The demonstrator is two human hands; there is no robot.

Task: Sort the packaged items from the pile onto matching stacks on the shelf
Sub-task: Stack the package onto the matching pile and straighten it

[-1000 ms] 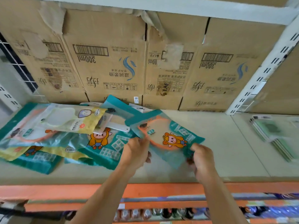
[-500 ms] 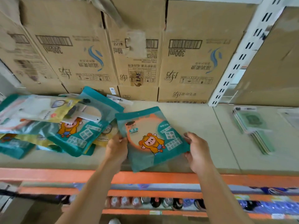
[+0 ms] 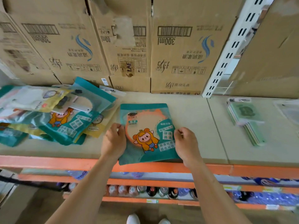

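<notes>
Corrugated cardboard boxes (image 3: pixel 178 54), brown, scuffed and printed upside down, line the back of the shelf (image 3: pixel 194 113), a matte beige board fronted by a glossy orange rail (image 3: pixel 48 162). At the left lies the pile (image 3: pixel 64 122), a loose overlap of shiny teal and yellow plastic pouches. At the right, well apart, sits a neat stack of flat green packs (image 3: pixel 246 122).

Between them, the teal packet (image 3: pixel 145 126), a smooth rectangular pouch with rounded corners and an orange cartoon figure, lies at the shelf's front with its lower edge over the rail. The left hand (image 3: pixel 114 141) pinches its left edge and the right hand (image 3: pixel 186 143) its right edge, the fingers (image 3: pixel 116 126) curled in.

Half a second ago the packet was held skewed. Now it sits square to the rail, and both hands have closed in on its sides.
</notes>
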